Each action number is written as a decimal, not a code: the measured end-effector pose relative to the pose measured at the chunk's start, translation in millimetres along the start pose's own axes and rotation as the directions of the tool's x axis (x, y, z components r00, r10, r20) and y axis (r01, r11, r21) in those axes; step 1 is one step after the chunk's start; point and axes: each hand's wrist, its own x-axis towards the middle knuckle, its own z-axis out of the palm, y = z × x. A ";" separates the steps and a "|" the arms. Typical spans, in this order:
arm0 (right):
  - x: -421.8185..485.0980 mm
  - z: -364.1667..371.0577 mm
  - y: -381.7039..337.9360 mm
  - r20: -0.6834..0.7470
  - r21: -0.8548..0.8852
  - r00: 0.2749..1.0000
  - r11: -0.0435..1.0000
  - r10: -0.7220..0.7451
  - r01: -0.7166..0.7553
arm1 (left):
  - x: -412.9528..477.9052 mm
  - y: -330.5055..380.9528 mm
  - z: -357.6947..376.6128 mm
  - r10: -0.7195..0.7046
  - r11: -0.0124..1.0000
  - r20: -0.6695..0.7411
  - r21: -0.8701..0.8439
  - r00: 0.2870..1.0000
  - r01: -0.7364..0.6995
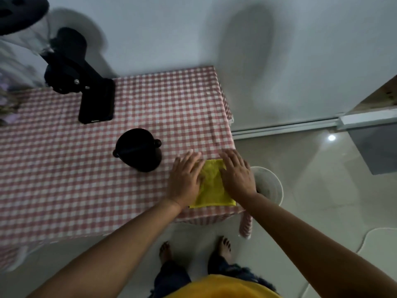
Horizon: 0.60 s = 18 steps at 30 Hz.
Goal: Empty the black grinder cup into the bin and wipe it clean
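The black grinder cup [138,150] stands upright on the pink checked tablecloth [64,168], with small knobs on its sides. To its right lies a folded yellow cloth [211,188] near the table's right front corner. My left hand [184,179] rests flat on the cloth's left edge, fingers spread. My right hand [237,173] lies flat on its right edge. Neither hand grips anything. A white bin [270,186] stands on the floor just right of the table corner, partly hidden behind my right wrist.
A black grinder machine [79,76] with a flat base stands at the back left of the table. Blurred purple flowers [8,104] sit at the far left edge. A white wall is behind, tiled floor to the right, my bare feet [193,250] below.
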 end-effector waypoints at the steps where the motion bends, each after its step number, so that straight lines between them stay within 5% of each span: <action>1: -5.1 6.8 0.1 0.072 -0.045 0.997 0.998 -0.040 0.043 | -8.8 2.5 6.4 0.065 0.996 0.101 0.050 0.993 -0.071; 4: -17.2 22.6 11.6 0.213 -0.133 0.974 0.986 -0.073 0.103 | -26.7 -2.9 22.3 0.010 0.981 0.338 0.178 0.941 -0.074; 8: -15.9 26.9 30.9 0.247 -0.201 0.962 0.965 -0.114 0.166 | -32.0 -8.7 23.8 -0.109 0.978 0.449 0.206 0.887 0.016; 14: -13.9 15.6 29.8 0.319 -0.218 0.941 0.957 -0.117 0.193 | -22.3 4.1 8.8 -0.206 0.962 0.518 0.262 0.830 0.075; 18: -4.1 -5.2 15.0 0.292 -0.123 0.947 0.977 -0.133 0.175 | -12.8 10.7 -20.2 -0.191 0.976 0.398 0.176 0.897 0.129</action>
